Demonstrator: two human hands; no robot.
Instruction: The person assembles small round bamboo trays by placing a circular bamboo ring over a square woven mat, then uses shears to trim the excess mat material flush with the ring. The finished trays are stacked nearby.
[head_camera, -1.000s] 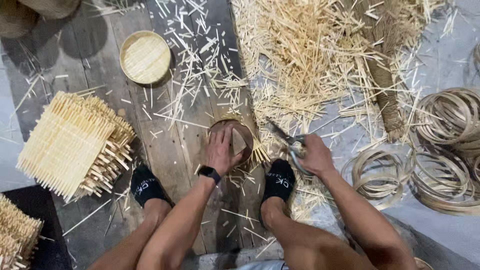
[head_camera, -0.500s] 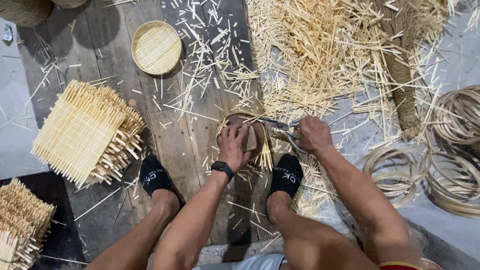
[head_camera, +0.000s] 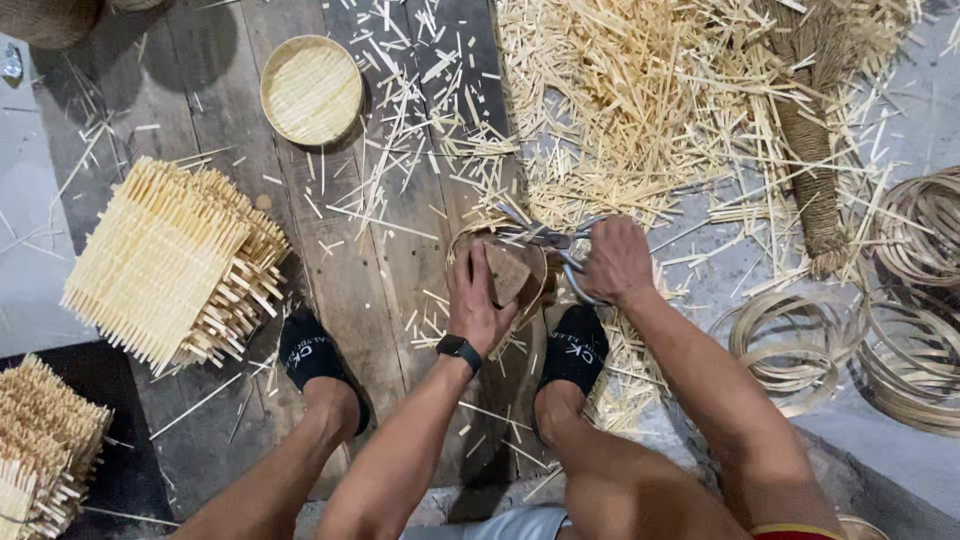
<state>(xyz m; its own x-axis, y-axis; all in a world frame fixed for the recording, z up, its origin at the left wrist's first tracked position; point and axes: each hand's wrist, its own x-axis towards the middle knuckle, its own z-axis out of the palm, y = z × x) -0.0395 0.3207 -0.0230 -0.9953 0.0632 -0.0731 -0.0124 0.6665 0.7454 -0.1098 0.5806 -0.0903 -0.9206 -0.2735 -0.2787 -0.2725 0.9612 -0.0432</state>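
My left hand presses a brown wooden block down inside a small round woven bamboo tray on the plank floor. My right hand grips metal shears, whose blades point left over the tray's far rim. A dark watch sits on my left wrist. Both of my feet, in black socks, rest on the planks below the tray.
A finished round woven tray lies at the upper left. Stacked square woven mats lie left, more at the lower left. A heap of bamboo offcuts fills the top. Bamboo hoops are piled right, a rope-wrapped bundle beside them.
The view has shifted and come closer. My right hand has brought the shears up over the tray's far rim. My left hand keeps pressing the block.
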